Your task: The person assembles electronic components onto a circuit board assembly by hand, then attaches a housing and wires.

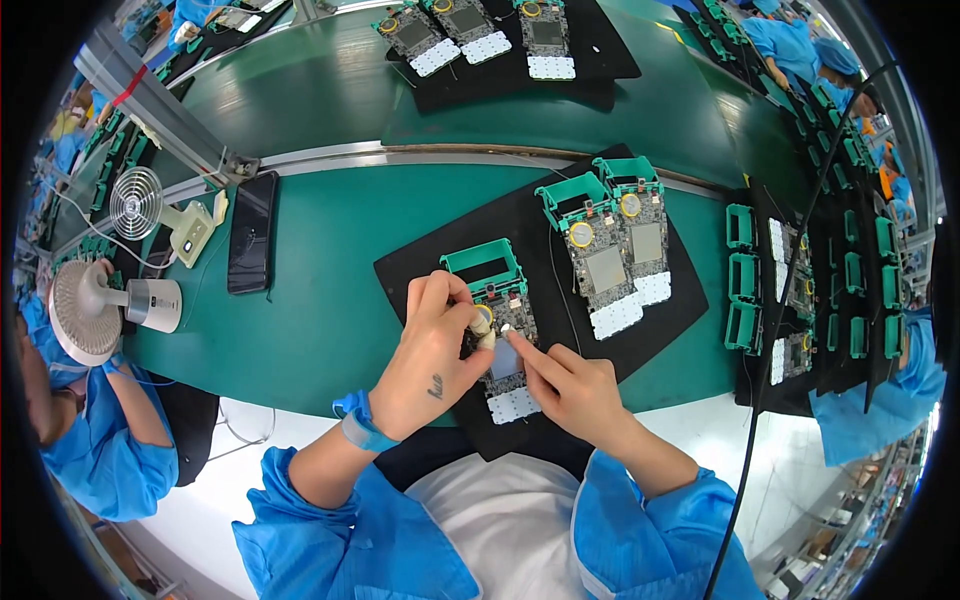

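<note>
A circuit board [508, 362] with a green plastic frame [484, 266] at its top end and a white keypad strip [513, 405] at its near end lies in front of me. My left hand [425, 345], with pale finger cots on thumb and index finger, is closed in a pinch over the board's upper left, beside a yellow-ringed round part. What the pinch holds, if anything, is hidden. My right hand [578, 392] stretches its index finger onto the board, the tip by a small white spot; the other fingers curl loosely, the thumb hidden.
Two more framed boards [606, 268] lie right on the black mat [420, 262]. A phone [252, 232] and two small fans [88, 312] [140, 203] stand left. Beyond the rail are boards on another mat [590, 90]. A black cable [757, 400] hangs at right; co-workers sit both sides.
</note>
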`<state>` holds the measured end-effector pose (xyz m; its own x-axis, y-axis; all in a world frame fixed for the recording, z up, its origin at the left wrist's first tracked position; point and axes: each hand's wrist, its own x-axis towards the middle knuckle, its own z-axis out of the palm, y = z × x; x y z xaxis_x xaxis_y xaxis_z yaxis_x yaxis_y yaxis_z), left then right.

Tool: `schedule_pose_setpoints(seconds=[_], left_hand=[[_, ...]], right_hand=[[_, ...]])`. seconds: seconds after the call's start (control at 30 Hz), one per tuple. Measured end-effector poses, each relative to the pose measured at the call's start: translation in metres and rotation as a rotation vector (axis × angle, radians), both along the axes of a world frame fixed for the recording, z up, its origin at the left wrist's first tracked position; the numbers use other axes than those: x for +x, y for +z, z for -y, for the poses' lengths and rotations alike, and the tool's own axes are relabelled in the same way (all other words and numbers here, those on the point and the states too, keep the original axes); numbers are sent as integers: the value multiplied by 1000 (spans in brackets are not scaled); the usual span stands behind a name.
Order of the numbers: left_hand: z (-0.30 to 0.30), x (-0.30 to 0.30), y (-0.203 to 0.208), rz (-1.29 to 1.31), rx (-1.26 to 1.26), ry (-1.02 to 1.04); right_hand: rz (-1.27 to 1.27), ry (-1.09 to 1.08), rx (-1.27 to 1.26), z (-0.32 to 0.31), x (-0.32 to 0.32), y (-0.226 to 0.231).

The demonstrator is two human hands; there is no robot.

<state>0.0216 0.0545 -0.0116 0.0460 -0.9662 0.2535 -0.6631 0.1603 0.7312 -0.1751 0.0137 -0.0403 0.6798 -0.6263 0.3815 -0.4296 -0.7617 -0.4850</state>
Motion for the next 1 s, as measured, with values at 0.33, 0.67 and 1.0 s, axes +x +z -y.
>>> schedule_pose_setpoints(seconds=[0.33, 0.67, 1.0], left_hand=[[0, -3, 2, 48, 5, 17], [0, 5, -5, 34, -71, 4], [0, 15, -9, -48, -66, -46]], right_hand=[[-213, 64, -184, 1, 0, 8], [63, -60, 147, 8, -3, 1], [140, 66, 19, 30, 30, 0]])
